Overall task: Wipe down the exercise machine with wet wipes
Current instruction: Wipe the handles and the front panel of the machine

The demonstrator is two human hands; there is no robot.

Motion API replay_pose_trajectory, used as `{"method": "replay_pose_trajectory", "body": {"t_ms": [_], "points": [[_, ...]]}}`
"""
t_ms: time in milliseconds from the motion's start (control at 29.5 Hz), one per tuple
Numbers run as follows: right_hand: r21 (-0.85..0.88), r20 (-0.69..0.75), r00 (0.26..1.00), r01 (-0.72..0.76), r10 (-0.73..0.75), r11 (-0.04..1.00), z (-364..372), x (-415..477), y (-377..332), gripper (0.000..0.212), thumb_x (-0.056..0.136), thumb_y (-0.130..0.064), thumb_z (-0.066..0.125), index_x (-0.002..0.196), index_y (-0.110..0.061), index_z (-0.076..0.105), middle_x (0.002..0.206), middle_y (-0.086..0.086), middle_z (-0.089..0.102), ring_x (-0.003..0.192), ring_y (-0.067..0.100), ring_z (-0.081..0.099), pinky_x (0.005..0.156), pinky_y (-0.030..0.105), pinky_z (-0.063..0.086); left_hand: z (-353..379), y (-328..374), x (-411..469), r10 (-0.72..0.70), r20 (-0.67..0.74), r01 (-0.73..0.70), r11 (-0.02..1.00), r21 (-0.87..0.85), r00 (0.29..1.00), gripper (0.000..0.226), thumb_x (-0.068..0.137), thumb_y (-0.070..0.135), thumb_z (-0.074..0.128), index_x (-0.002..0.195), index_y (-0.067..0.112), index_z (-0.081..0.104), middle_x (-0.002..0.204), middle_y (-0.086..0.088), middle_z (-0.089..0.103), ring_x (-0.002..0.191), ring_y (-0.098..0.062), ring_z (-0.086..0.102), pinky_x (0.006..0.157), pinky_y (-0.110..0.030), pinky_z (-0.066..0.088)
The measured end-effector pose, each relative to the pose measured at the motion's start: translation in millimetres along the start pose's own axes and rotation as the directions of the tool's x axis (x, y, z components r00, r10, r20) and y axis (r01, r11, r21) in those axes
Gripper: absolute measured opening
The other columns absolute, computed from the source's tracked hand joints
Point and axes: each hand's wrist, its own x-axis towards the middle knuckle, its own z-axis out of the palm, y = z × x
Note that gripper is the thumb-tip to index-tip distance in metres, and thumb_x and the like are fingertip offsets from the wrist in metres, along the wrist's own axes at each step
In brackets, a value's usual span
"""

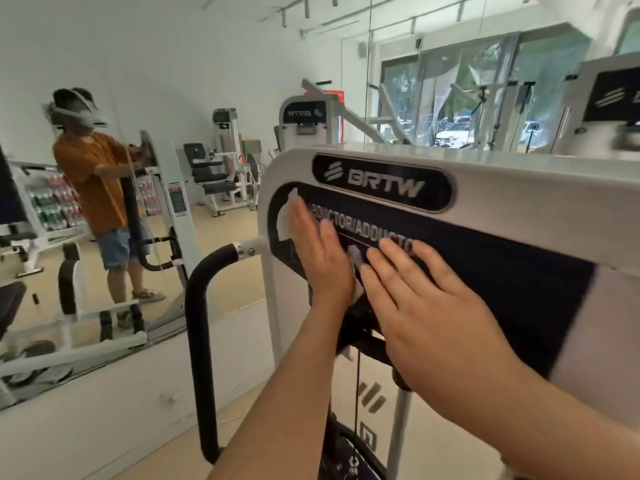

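Note:
The exercise machine (485, 188) is a white frame with a dark panel lettered BRTW and ABDUCTOR/ADDUCTOR. My left hand (320, 258) lies flat with straight fingers on the panel's left part, pressing a white wet wipe (285, 216) against it; the wipe shows above and left of the fingers and again between the two hands. My right hand (415, 306) lies flat on the panel just to the right, fingers spread and straight. Whether a wipe lies under it is hidden.
A black padded handle (201, 306) curves down at the machine's left. A wall mirror (104, 168) on the left reflects a person in an orange shirt and other gym machines. Windows and more white machines (588, 109) stand behind.

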Motion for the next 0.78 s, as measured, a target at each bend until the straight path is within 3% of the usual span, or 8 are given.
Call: {"method": "replay_pose_trajectory", "body": {"t_ms": [102,237,338,406,508,609,677,778], "points": [[-0.060,0.006,0.999,0.045,-0.044,0.997,20.2,28.1,-7.4,0.064,0.084,-0.025,0.025,0.131,0.009,0.053,0.141,0.027,0.048,0.137,0.040,0.040,0.118,0.053,0.011,-12.5,-41.1,34.4,-0.209,-0.016,0.209,0.977,-0.037,0.978,0.065,0.096,0.047,0.021,0.155,0.023,0.007,0.162,0.005,0.008,0.147,-0.005,0.007,0.121,-0.042,0.011],[-0.124,0.052,0.989,0.143,-0.137,0.982,34.1,95.8,-25.2,0.062,0.091,-0.026,0.022,0.141,0.006,0.041,0.151,0.026,0.035,0.143,0.039,0.028,0.116,0.051,0.002,-22.8,-83.0,47.4,-0.194,0.052,0.195,0.981,-0.020,0.980,0.073,0.094,0.059,0.019,0.155,0.023,0.001,0.163,0.005,0.000,0.147,-0.004,-0.001,0.122,-0.041,0.007],[-0.153,0.100,0.978,0.195,-0.181,0.969,57.7,150.7,-42.8,0.069,0.085,-0.033,0.053,0.145,-0.001,0.037,0.152,0.019,0.037,0.143,0.033,0.031,0.116,0.045,0.001,-34.6,-96.7,55.3,-0.167,0.156,0.177,0.983,-0.054,0.974,0.064,0.100,0.054,0.025,0.154,0.032,-0.001,0.162,0.010,-0.001,0.147,-0.003,0.000,0.122,-0.043,0.010],[-0.035,0.102,0.982,0.161,-0.157,0.986,76.1,174.2,-59.7,0.079,0.079,-0.028,0.063,0.147,-0.004,0.032,0.148,0.015,0.045,0.139,0.030,0.041,0.119,0.045,0.016,-55.3,-94.3,64.2,-0.265,0.232,0.320,0.915,-0.246,0.936,0.054,0.098,0.056,0.033,0.149,0.044,0.021,0.157,0.008,0.028,0.144,-0.007,0.026,0.117,-0.045,0.025],[0.127,0.090,0.992,0.073,-0.085,0.989,97.7,198.7,-83.8,0.083,0.086,-0.025,0.063,0.155,-0.011,0.018,0.154,0.008,0.037,0.133,0.026,0.045,0.113,0.043,0.035,-89.3,-84.5,90.2,-0.432,0.416,0.594,0.664,-0.455,0.800,0.055,0.089,0.060,0.048,0.138,0.034,0.048,0.132,0.000,0.061,0.122,-0.014,0.057,0.108,-0.040,0.040],[0.401,0.059,0.998,-0.057,0.036,0.914,110.5,224.8,-100.5,0.080,0.091,-0.016,0.061,0.154,-0.022,0.012,0.136,0.004,0.054,0.105,0.019,0.059,0.087,0.040,0.055,-114.9,-84.4,113.9,-0.369,0.413,0.492,0.836,-0.244,0.833,0.047,0.101,0.033,0.044,0.147,0.028,0.037,0.142,0.002,0.051,0.129,-0.012,0.049,0.112,-0.036,0.037],[0.528,0.036,0.992,-0.120,0.119,0.841,125.7,241.2,-109.5,0.079,0.093,-0.012,0.056,0.152,-0.030,0.007,0.116,0.005,0.061,0.094,0.019,0.060,0.078,0.042,0.057,-127.7,-89.5,128.4,-0.319,0.427,0.333,0.942,0.043,0.846,0.042,0.102,0.024,0.039,0.144,0.028,0.039,0.129,0.004,0.060,0.119,-0.011,0.055,0.106,-0.036,0.044],[0.672,0.093,0.982,-0.185,0.166,0.717,151.3,245.1,-124.5,0.078,0.095,-0.012,0.053,0.153,-0.030,0.004,0.134,0.005,0.052,0.115,0.021,0.056,0.089,0.042,0.054,-145.4,-87.5,136.5,-0.214,0.492,-0.074,0.862,0.502,0.844,0.038,0.101,0.022,0.035,0.139,0.023,0.041,0.098,0.003,0.065,0.086,-0.016,0.061,0.076,-0.032,0.050]]}}
